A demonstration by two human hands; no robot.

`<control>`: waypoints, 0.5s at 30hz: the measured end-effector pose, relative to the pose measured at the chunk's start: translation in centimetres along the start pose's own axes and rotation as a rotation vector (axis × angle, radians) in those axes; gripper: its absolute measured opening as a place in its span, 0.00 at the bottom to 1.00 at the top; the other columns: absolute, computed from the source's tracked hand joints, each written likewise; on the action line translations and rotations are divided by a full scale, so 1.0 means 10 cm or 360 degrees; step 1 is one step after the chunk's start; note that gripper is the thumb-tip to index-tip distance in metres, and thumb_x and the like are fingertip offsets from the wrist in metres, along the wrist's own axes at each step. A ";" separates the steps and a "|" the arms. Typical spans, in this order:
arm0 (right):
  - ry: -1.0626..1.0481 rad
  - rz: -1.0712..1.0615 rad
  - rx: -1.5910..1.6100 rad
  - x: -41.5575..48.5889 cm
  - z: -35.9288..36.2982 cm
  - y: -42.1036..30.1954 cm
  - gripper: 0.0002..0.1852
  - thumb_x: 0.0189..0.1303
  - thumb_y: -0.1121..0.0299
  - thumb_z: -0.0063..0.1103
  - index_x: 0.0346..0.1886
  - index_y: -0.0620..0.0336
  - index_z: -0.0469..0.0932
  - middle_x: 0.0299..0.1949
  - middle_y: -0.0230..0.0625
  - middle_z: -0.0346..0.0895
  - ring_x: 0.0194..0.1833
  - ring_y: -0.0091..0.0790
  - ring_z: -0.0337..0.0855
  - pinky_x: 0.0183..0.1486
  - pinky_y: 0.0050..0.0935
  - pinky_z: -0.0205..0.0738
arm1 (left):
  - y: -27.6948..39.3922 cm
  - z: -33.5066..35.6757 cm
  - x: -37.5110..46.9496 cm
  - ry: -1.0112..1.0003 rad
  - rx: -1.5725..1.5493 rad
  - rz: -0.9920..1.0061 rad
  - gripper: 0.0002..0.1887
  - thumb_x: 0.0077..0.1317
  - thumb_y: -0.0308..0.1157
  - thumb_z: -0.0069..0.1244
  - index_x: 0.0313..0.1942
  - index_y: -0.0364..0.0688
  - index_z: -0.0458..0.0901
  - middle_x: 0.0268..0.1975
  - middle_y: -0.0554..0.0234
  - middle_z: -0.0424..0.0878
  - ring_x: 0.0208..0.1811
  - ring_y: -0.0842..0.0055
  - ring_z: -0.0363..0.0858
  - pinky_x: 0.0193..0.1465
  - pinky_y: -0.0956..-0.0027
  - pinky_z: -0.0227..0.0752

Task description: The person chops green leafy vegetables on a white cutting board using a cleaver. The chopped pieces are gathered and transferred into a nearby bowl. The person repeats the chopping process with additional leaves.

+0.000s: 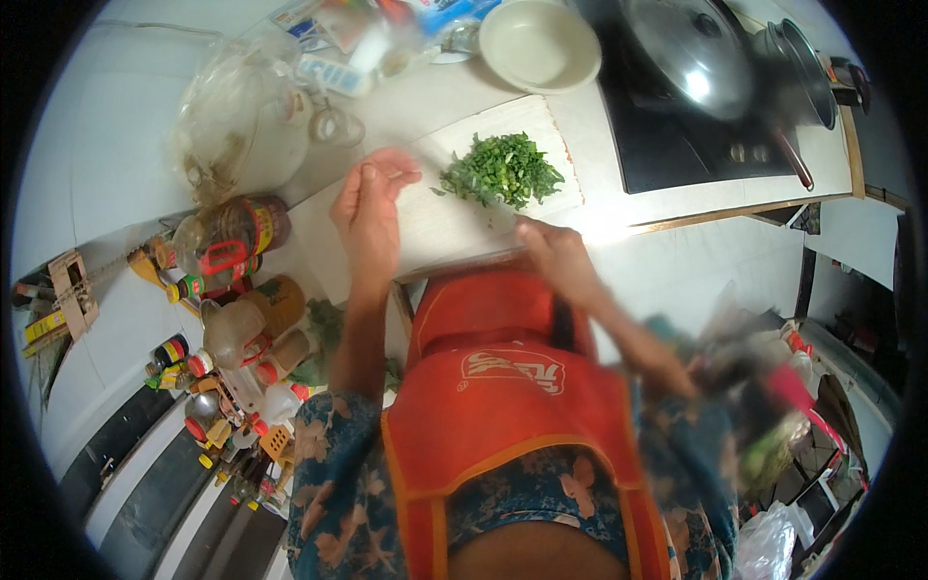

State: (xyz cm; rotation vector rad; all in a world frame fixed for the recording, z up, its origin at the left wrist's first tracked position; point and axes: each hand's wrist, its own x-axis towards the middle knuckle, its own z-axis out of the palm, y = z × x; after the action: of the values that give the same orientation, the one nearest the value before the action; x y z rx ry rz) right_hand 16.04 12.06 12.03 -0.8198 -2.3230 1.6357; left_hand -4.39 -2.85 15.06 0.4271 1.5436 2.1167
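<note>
A heap of chopped green leaves (pixel 504 170) lies on a pale cutting board (pixel 464 138) with a worn right edge. My right hand (pixel 554 254) is closed at the near side of the heap, around what looks like a knife. Its blurred blade (pixel 499 215) points at the greens and barely stands out from the board. To the left of the heap, my left hand (pixel 373 203) hovers over the worktop with curled fingers and the thumb apart; I see nothing held in it. A few leaf scraps lie near the blade.
Behind the board stands a cream bowl (pixel 540 47). A lidded pan (pixel 689 58) sits on the black cooktop (pixel 667 159) at the right, its handle jutting towards me. Bottles and jars (pixel 246 232) crowd the left side, below a plastic-wrapped container (pixel 246 138). Bags hang or lie at lower right.
</note>
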 end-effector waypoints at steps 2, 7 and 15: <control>-0.0099 0.0716 0.0617 0.08 -0.05 -0.03 0.32 0.72 0.41 0.49 0.25 0.64 0.76 0.13 0.41 0.68 0.14 0.27 0.69 0.14 0.31 0.64 | -0.17 0.04 -0.13 -0.0014 -0.0289 -0.0144 0.21 0.78 0.40 0.40 0.55 0.29 0.76 0.53 0.46 0.81 0.55 0.63 0.80 0.62 0.58 0.72; 0.0062 0.1289 0.1410 0.21 -0.06 -0.33 0.36 0.71 0.36 0.43 0.16 0.56 0.64 0.14 0.33 0.62 0.12 0.21 0.59 0.12 0.24 0.55 | -0.56 0.41 -0.31 -0.0077 -0.0615 -0.0548 0.21 0.78 0.41 0.42 0.55 0.29 0.76 0.55 0.48 0.80 0.56 0.63 0.79 0.66 0.58 0.70; 0.0108 0.1114 0.1074 -0.06 -0.32 -0.08 0.33 0.71 0.36 0.45 0.21 0.56 0.62 0.14 0.33 0.62 0.11 0.22 0.58 0.12 0.25 0.54 | -1.09 0.17 -0.11 0.0371 0.0097 -0.0438 0.21 0.76 0.40 0.46 0.55 0.30 0.77 0.54 0.52 0.80 0.54 0.68 0.79 0.61 0.64 0.74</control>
State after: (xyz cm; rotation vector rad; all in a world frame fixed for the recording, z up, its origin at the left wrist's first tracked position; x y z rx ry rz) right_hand 17.68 14.19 14.06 -1.5443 -1.3005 2.3779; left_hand -0.44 0.63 5.28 -0.0164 1.6892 1.9619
